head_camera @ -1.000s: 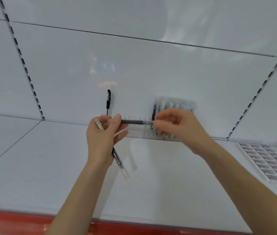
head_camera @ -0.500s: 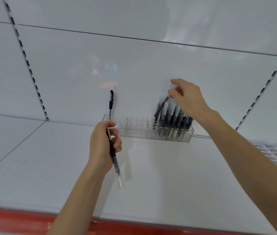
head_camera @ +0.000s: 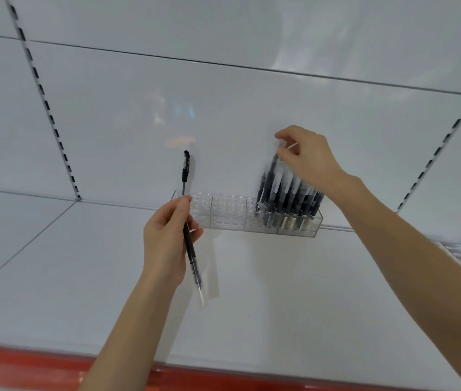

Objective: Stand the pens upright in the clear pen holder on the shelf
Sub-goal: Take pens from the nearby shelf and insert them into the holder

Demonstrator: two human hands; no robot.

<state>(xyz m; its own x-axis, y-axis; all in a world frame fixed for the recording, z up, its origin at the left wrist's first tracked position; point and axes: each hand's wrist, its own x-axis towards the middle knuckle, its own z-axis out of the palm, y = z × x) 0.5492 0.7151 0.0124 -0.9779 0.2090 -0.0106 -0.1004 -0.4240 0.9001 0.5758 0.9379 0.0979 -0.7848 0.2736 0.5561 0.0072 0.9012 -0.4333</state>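
- Left hand grips a black pen, near holder's left end.
- Right hand pinches a pen top above packed right section.
- Clear pen holder on shelf at far wall; lone pen upright far-left.

The clear pen holder sits at the back of the shelf, its right end packed with dark pens leaning left, and a lone black pen upright at its left end. Another black pen slants in the left hand just before the holder. The right hand pinches a clear-capped pen at the cluster's edge.

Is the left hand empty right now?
No, the left hand grips a black pen in front of the clear pen holder.
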